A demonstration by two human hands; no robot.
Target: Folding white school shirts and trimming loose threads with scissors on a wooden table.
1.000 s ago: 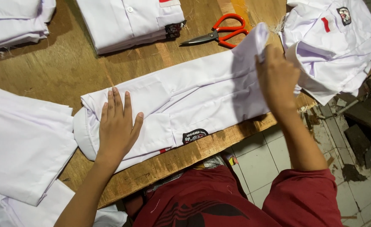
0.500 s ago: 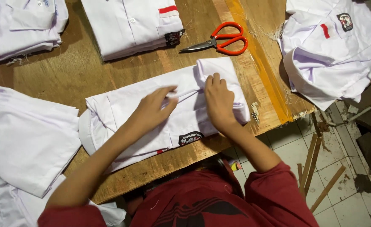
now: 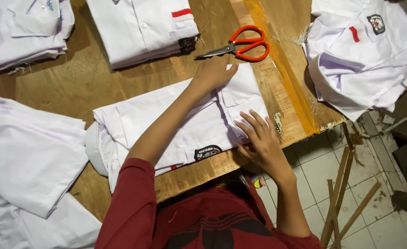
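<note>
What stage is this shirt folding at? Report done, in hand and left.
Done: folded white shirts are stacked at the table's far edge. In hand: the left hand and right hand press flat on the half-folded shirt, its end turned over. Left: unfolded shirts lie heaped at the right.

Orange-handled scissors point(image 3: 240, 44) are lying on the wooden table point(image 3: 74, 78). A folded white shirt point(image 3: 141, 27) is sitting beside them. More white shirts are lying at the top left point(image 3: 23, 32), left point(image 3: 28, 157) and right point(image 3: 360, 50). Wooden sticks point(image 3: 346, 198) are resting on the tiled floor point(image 3: 392, 221).
</note>
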